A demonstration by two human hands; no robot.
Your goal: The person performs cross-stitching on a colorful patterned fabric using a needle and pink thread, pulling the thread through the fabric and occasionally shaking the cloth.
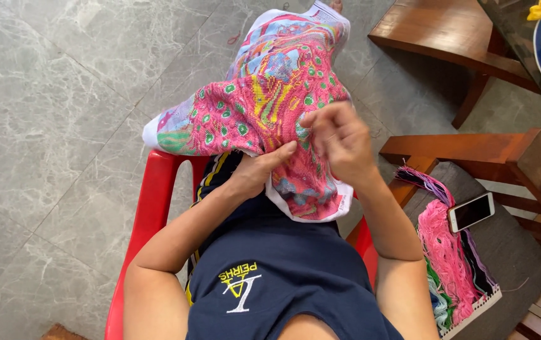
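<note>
A large cross-stitch cloth (264,82), mostly pink with green dots and blue and yellow patches, is draped over my lap. My left hand (259,169) grips the cloth from underneath, thumb pressed on its near edge. My right hand (339,140) rests on top of the cloth with its fingertips pinched together on the stitched surface; any needle between them is too small to see. I sit in a red plastic chair (152,208), wearing a dark navy shirt.
To my right stands a wooden chair (510,157) with a grey cushion holding a phone (471,211) and a card of pink, green and purple thread skeins (453,258). Another wooden piece (447,31) stands beyond it. Grey marble tiles (50,113) cover the floor.
</note>
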